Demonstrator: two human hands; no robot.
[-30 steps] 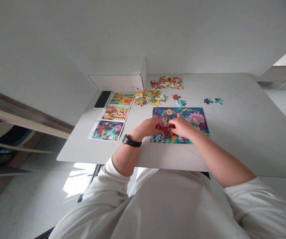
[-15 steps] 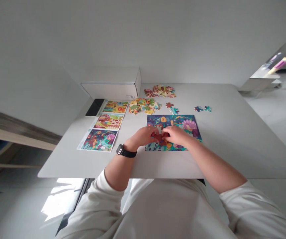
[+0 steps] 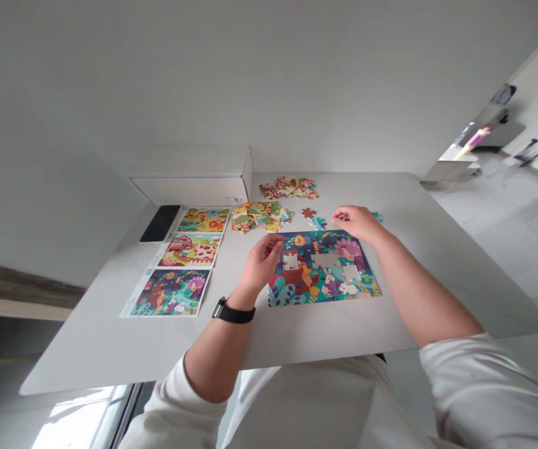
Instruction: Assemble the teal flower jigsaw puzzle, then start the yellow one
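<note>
A jigsaw puzzle [image 3: 306, 298] of a dark, colourful animal scene lies flat before me, with grey gaps among its fitted pieces. At its upper left edge is my left hand [image 3: 263, 259], fingers loosely curved and apart, nothing seen in them. Beyond the puzzle's back edge hovers my right hand [image 3: 357, 222], fingers bent but parted, pointing left. Two loose pieces lie left of it: a brown puzzle piece [image 3: 308, 213] and a teal puzzle piece [image 3: 318, 223]. Another teal piece [image 3: 377, 216] shows just behind my right wrist.
Two heaps of pieces, a yellow-green pile [image 3: 262, 216] and a reddish pile [image 3: 292, 186], lie farther back. On the left are picture sheets [image 3: 189, 249], a phone [image 3: 160, 223] and a white box [image 3: 189, 187] against the wall. The table [image 3: 110, 349] has rounded corners.
Both hands have come apart from the brown area of the puzzle, uncovering its gaps. My left hand moved left; my right went back and right, over the loose pieces. The view has shifted.
</note>
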